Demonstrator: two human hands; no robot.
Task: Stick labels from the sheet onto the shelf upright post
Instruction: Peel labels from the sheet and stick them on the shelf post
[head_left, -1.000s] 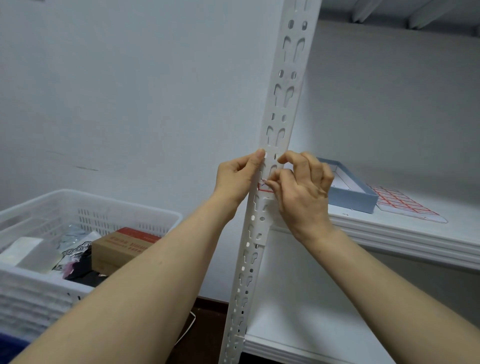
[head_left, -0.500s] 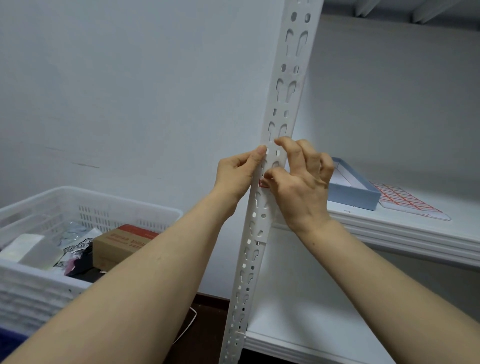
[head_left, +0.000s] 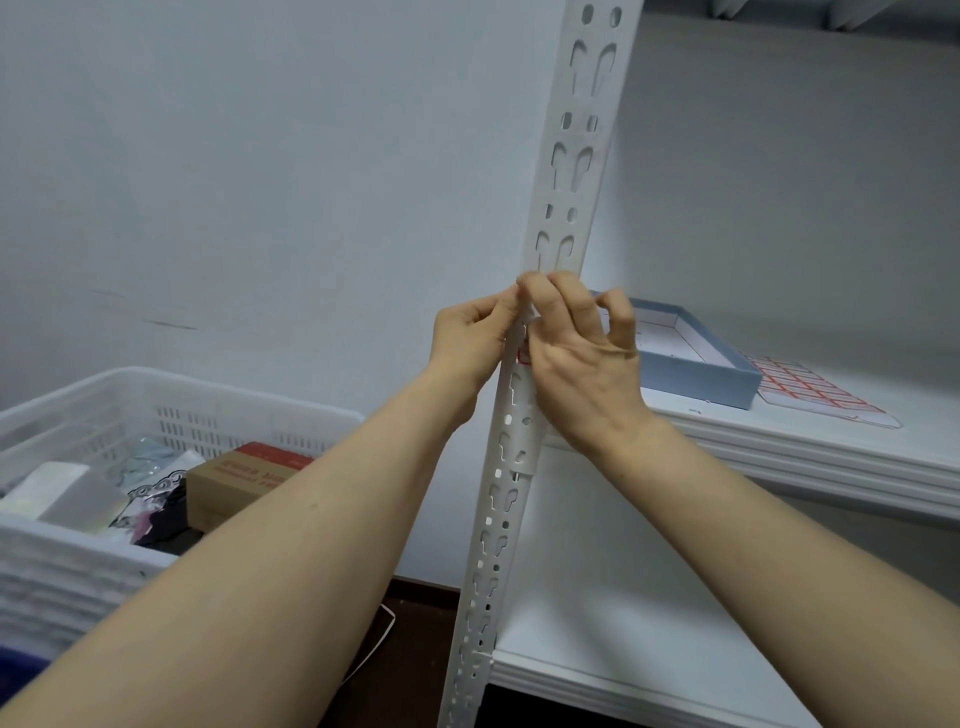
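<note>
The white slotted shelf upright post (head_left: 566, 208) runs through the grip, leaning slightly. Down and left of the hands sits a white basket (head_left: 171, 382). Just right of them, on the shelf (head_left: 831, 452), stands a blue box (head_left: 696, 374), with the label sheet (head_left: 815, 389) beyond it. The left hand (head_left: 470, 345) pinches the post's left edge, fingers curled. The right hand (head_left: 582, 374) lies on the post's face, fingers bent, index tip pressing. A red-edged label (head_left: 524, 356) peeks out beside its palm; I cannot tell whether the thumb pins it.
</note>
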